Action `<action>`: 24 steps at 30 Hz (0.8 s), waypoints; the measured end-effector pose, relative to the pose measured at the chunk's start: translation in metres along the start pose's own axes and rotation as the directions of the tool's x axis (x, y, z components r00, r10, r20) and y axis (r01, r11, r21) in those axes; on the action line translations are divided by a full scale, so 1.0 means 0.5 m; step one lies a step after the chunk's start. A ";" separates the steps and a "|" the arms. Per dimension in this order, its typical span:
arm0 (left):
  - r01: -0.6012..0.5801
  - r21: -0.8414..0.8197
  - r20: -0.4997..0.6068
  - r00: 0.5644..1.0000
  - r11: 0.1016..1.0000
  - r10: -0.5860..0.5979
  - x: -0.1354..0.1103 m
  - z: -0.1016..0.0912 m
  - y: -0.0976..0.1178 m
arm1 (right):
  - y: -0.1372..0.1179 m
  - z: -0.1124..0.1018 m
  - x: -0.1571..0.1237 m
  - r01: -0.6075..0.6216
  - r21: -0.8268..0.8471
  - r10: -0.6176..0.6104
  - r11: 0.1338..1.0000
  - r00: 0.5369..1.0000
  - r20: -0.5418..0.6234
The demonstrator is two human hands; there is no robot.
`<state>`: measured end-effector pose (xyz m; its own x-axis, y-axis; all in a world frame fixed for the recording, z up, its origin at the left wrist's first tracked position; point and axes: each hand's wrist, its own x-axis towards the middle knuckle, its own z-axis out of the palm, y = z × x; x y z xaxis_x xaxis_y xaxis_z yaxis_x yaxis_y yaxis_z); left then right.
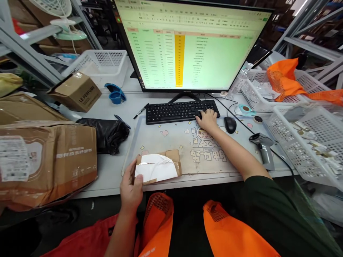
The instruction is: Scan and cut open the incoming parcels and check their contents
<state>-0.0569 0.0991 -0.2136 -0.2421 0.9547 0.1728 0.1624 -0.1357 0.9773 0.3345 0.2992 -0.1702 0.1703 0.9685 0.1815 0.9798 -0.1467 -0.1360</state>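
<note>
My left hand (131, 187) grips the near left end of a small flat cardboard parcel (171, 160) with a crumpled white label, lying at the desk's front edge on a printed desk mat (209, 151). My right hand (207, 119) rests palm down on the right end of a black keyboard (174, 111), fingers bent over the keys and holding nothing. A black mouse (230, 125) sits just right of that hand. A monitor (187, 43) above the keyboard shows a green spreadsheet with an orange column.
A barcode scanner (264, 146) lies right of the mat. White baskets (308, 142) with packets stand at right, another white basket (102, 64) behind left. Cardboard boxes (50, 164) and a black bag (107, 134) fill the left. A pen (122, 121) and marker (140, 111) lie near the keyboard.
</note>
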 end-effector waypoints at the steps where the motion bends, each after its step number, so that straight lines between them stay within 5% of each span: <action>1: -0.027 -0.026 -0.003 1.000 0.999 0.027 0.005 0.009 -0.007 | 0.000 -0.010 0.003 -0.013 -0.004 0.013 1.000 1.000 0.011; 5: -0.140 -0.108 0.031 0.989 0.984 0.144 0.054 0.071 -0.019 | 0.056 -0.063 -0.077 0.010 0.015 -0.011 1.000 1.000 0.028; 10: -0.332 -0.131 0.174 0.920 0.934 0.351 0.106 0.138 0.009 | 0.239 -0.088 -0.357 -0.077 -0.082 0.084 0.994 0.993 0.084; 12: -0.531 -0.010 0.128 0.840 0.847 0.528 0.096 0.146 0.026 | 0.297 -0.075 -0.448 -0.159 -0.086 0.162 0.984 0.986 0.036; 14: -0.727 0.127 0.105 0.686 0.675 0.720 0.062 0.149 0.043 | 0.327 -0.057 -0.502 -0.176 -0.022 0.174 0.984 0.983 -0.049; 16: -0.823 0.193 0.199 0.567 0.535 0.800 0.011 0.154 0.059 | 0.324 -0.048 -0.527 -0.116 0.077 0.127 0.990 0.979 -0.158; 17: -0.831 0.218 0.264 0.555 0.512 0.789 -0.015 0.159 0.065 | 0.309 -0.050 -0.534 -0.050 0.129 0.076 0.990 0.976 -0.202; 20: -0.780 0.317 0.353 0.625 0.539 0.696 -0.074 0.181 0.070 | 0.226 -0.087 -0.555 0.268 0.277 -0.193 0.923 0.943 -0.270; 24: -0.762 0.363 0.341 0.644 0.536 0.685 -0.084 0.198 0.065 | 0.101 -0.142 -0.576 0.601 0.340 -0.536 0.723 0.799 -0.274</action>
<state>0.0532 0.0809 -0.2010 0.2814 0.6123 0.7388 0.6192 -0.7041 0.3477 0.3422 -0.0015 -0.1601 -0.3601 0.7973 0.4843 0.7749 0.5447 -0.3206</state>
